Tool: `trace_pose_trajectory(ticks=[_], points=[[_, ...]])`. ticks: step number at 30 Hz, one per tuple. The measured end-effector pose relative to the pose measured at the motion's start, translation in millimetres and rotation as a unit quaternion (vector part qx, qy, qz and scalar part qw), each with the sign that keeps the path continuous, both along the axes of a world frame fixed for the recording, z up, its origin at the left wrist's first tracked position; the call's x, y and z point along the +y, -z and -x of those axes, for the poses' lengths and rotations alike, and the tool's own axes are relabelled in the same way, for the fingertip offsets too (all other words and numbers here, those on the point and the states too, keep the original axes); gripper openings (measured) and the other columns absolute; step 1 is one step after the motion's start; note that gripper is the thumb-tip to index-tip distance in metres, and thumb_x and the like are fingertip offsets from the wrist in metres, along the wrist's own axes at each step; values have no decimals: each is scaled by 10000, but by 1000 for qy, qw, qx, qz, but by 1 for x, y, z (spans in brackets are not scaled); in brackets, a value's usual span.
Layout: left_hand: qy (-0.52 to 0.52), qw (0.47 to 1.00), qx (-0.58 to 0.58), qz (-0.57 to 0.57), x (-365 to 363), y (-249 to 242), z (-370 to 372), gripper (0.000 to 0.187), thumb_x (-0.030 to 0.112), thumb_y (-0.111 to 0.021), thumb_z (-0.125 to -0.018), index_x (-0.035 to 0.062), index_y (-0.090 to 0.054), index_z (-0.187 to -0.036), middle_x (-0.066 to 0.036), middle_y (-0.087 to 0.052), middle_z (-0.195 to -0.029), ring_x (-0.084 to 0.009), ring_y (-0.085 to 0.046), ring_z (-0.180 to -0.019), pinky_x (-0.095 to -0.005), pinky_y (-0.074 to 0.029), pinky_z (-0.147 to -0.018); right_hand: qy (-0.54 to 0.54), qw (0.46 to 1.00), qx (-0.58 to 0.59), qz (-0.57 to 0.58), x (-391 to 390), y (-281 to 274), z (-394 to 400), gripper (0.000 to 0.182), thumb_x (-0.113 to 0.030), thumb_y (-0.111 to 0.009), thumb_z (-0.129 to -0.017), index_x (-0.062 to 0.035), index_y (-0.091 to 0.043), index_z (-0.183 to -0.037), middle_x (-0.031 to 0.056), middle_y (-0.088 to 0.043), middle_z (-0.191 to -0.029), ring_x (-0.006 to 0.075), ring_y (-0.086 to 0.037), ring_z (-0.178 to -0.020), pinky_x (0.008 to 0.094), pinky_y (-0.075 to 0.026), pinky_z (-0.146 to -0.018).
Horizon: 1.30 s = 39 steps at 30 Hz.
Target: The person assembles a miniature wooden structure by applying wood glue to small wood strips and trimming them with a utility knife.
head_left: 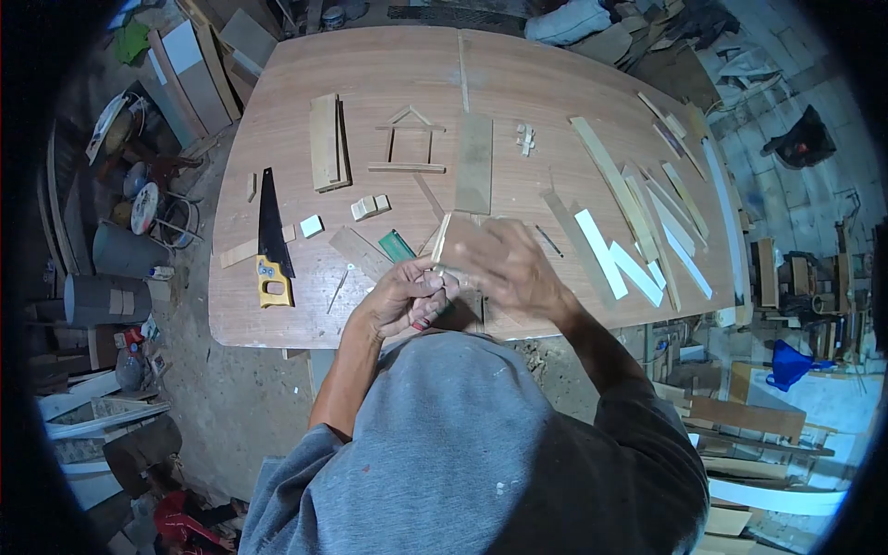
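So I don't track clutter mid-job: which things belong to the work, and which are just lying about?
Likely the job's:
wood piece at the left hand
house-shaped wooden frame
handsaw

Probably lying about:
black bag, upper right
blue bundle, lower right
whitish sack, top

There's room between the yellow-handled black metal saw (272,233) and the left hand (405,298), past one thin metal stick (339,289). Flat white strips (601,254) get in the way further right.

Here's the wooden piece (453,237), brown-faced, held up at a tilt, just twelve o'clock of centre, pale edge facing nine, three-o'clock side hidden!
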<state>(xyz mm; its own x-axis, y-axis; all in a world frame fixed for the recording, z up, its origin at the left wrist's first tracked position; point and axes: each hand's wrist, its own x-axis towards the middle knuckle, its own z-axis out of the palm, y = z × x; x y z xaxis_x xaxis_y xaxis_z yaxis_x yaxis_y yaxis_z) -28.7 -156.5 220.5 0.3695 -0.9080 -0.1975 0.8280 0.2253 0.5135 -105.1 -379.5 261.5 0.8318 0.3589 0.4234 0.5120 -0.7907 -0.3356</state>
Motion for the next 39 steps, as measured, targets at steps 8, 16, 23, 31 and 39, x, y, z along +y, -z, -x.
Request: trace_pose_trajectory(ticks=[8,16,23,31,39], points=[[-20,954,-210,-215,-11,0,-1,514,-7,-587,-878,-38,-421,-1363,-110,-680,-1000,-105,-609,-677,-191,-482,-552,166,984,-15,-56,-15,1,-7,472,-198,-705,-735,-97,-638,-1191,198,-525,-1122,354,-488,-1061,446,-438,-884],[-58,948,-226,-217,-16,8,3,441,-15,-559,-899,-40,-469,-1330,-94,-688,-1007,-108,-630,-735,-207,-494,-604,205,978,45,-12,12,14,7,511,-185,-714,-707,-131,-629,-1209,200,-508,-1104,358,-503,-970,433,-453,-852],[-57,951,-216,-214,-16,11,5,364,-19,-516,-926,-54,-500,-1288,-118,-683,-1009,-136,-655,-762,-223,-506,-589,131,991,20,27,12,18,11,508,-226,-704,-712,-41,-624,-1179,230,-549,-1028,386,-502,-993,477,-422,-898],[-48,944,-222,-241,-15,2,5,311,3,-517,-930,-41,-559,-1236,-100,-678,-1047,-124,-644,-771,-229,-510,-589,103,995,6,7,14,14,16,476,-185,-694,-712,-53,-634,-1165,221,-553,-1074,397,-501,-1016,467,-446,-880],[-65,945,-197,-252,-16,-3,13,356,2,-527,-920,-30,-538,-1274,-89,-666,-1124,-141,-653,-895,-227,-524,-619,156,985,-53,59,-21,35,1,422,-226,-663,-769,-64,-644,-1158,186,-582,-1084,348,-493,-991,430,-433,-893]])
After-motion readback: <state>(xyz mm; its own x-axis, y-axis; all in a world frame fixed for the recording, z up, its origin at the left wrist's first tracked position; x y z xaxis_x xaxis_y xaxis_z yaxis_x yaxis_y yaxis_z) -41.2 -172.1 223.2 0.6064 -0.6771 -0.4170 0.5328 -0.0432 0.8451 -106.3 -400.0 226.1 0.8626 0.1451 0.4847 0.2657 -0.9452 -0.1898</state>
